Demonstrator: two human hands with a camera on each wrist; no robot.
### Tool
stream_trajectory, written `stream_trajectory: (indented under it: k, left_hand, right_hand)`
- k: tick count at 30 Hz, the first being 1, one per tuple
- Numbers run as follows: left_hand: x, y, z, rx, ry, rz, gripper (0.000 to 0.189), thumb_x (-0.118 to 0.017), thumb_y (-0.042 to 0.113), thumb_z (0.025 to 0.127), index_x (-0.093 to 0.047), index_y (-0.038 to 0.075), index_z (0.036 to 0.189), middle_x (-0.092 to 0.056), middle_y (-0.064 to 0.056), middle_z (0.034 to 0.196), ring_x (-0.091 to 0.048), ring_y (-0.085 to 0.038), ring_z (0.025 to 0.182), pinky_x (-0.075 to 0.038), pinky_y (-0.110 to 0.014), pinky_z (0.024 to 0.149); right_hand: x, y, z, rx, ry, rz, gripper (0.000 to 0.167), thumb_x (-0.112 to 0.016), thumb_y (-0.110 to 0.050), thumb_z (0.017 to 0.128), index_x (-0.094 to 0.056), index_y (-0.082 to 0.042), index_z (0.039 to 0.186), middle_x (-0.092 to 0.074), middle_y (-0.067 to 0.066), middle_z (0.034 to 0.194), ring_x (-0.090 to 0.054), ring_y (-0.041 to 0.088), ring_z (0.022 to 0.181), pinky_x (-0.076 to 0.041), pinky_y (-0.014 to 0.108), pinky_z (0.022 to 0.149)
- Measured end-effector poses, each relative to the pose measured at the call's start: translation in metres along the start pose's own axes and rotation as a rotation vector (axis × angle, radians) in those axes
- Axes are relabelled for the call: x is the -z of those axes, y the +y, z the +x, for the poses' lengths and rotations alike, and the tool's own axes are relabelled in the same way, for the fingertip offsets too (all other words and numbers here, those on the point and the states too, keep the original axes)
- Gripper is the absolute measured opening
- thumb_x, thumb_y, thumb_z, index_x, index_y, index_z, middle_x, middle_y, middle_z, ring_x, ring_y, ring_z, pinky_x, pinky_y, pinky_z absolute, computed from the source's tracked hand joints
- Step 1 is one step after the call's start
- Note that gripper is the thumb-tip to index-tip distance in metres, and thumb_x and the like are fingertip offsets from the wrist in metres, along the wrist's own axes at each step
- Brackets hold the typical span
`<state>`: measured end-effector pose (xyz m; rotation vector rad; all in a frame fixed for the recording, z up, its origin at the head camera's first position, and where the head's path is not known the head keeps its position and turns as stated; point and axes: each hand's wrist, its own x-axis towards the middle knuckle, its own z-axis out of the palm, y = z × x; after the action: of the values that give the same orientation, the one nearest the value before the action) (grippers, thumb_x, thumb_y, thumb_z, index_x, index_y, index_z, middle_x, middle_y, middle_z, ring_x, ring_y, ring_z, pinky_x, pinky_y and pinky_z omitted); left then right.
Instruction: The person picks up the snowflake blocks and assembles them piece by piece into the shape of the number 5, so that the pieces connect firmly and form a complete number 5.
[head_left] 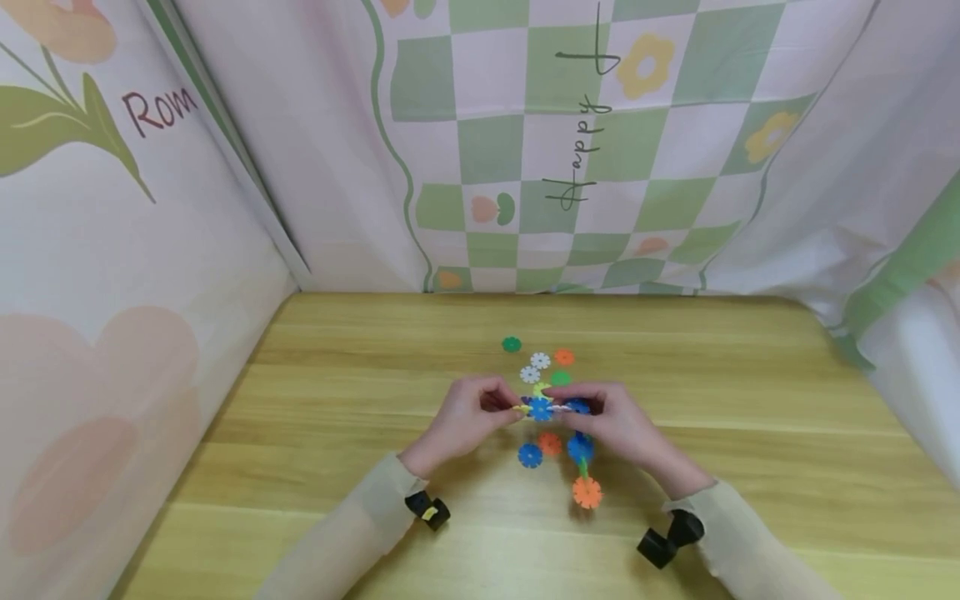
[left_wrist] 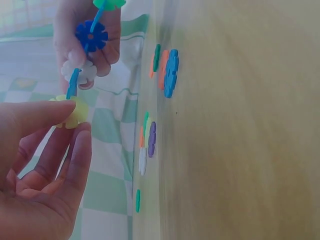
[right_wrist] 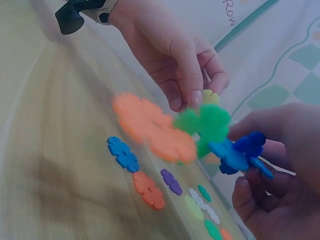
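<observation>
Notched plastic flower discs are slotted together into a chain, held up between both hands above the table. My left hand (head_left: 467, 417) pinches a yellow disc (left_wrist: 79, 112) at one end, between thumb and fingertips. A blue disc (head_left: 540, 409), edge-on in the left wrist view, links it to a white disc (left_wrist: 82, 73). My right hand (head_left: 617, 423) grips the chain around the white disc and a dark blue disc (left_wrist: 92, 36). From there hang another blue disc (head_left: 580, 448), a green disc (right_wrist: 207, 126) and an orange disc (right_wrist: 154, 128). Fingers partly hide the slots.
Loose discs lie on the wooden table (head_left: 337, 417): a blue one (head_left: 529, 456) and an orange one (head_left: 550, 443) on the near side, a purple one (right_wrist: 171, 181), and several white, green, orange and yellow ones beyond. Printed curtains (head_left: 495, 150) border the table's back and sides.
</observation>
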<state>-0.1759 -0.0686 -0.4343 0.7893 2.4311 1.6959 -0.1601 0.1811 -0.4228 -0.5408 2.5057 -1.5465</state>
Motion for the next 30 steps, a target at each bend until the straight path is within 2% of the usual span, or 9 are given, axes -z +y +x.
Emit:
stream_trajectory:
  k: [8, 15, 21, 27, 30]
  left_hand:
    - [-0.0014, 0.0012, -0.0004, 0.017, 0.006, -0.002, 0.009, -0.079, 0.003, 0.089, -0.074, 0.011, 0.089, -0.07, 0.008, 0.088, -0.068, -0.011, 0.079, -0.059, -0.029, 0.072]
    - [-0.004, 0.0038, -0.0017, 0.052, 0.027, -0.006, 0.013, -0.08, 0.004, 0.088, -0.073, 0.015, 0.087, -0.07, 0.006, 0.086, -0.068, -0.011, 0.077, -0.059, -0.029, 0.07]
    - [-0.0041, 0.0062, -0.0025, 0.06, 0.036, -0.001, 0.013, -0.08, 0.003, 0.088, -0.073, 0.014, 0.087, -0.07, 0.007, 0.086, -0.067, -0.011, 0.077, -0.059, -0.029, 0.07]
    - [-0.0036, 0.0071, -0.0033, 0.047, 0.043, -0.012, 0.011, -0.08, 0.002, 0.088, -0.074, 0.012, 0.089, -0.07, 0.007, 0.087, -0.068, -0.011, 0.077, -0.059, -0.029, 0.071]
    - [-0.0035, 0.0079, -0.003, 0.032, 0.059, -0.009, 0.011, -0.081, 0.002, 0.087, -0.075, 0.011, 0.089, -0.071, 0.007, 0.086, -0.068, -0.01, 0.076, -0.059, -0.028, 0.07]
  right_hand:
    - [-0.0016, -0.0017, -0.0001, -0.047, 0.014, 0.006, 0.037, -0.086, -0.023, 0.084, -0.076, -0.009, 0.117, -0.072, 0.006, 0.101, -0.062, 0.025, 0.079, -0.053, 0.029, 0.062]
    - [-0.0006, -0.0026, 0.0009, -0.018, 0.01, -0.01, 0.033, -0.087, -0.024, 0.084, -0.077, -0.014, 0.114, -0.073, 0.002, 0.102, -0.066, 0.025, 0.082, -0.056, 0.031, 0.067]
    - [0.0002, -0.0026, 0.0001, -0.013, 0.009, -0.027, 0.037, -0.084, -0.025, 0.087, -0.075, -0.008, 0.119, -0.073, 0.007, 0.105, -0.064, 0.02, 0.075, -0.055, 0.028, 0.062]
    - [0.0017, -0.0044, 0.0001, 0.028, 0.009, -0.046, 0.034, -0.084, -0.024, 0.088, -0.076, -0.012, 0.118, -0.073, 0.004, 0.108, -0.064, 0.017, 0.068, -0.054, 0.027, 0.058]
    - [0.0018, -0.0049, 0.0006, 0.046, 0.003, -0.042, 0.033, -0.082, -0.023, 0.089, -0.075, -0.011, 0.119, -0.073, 0.004, 0.104, -0.062, 0.015, 0.063, -0.052, 0.026, 0.055]
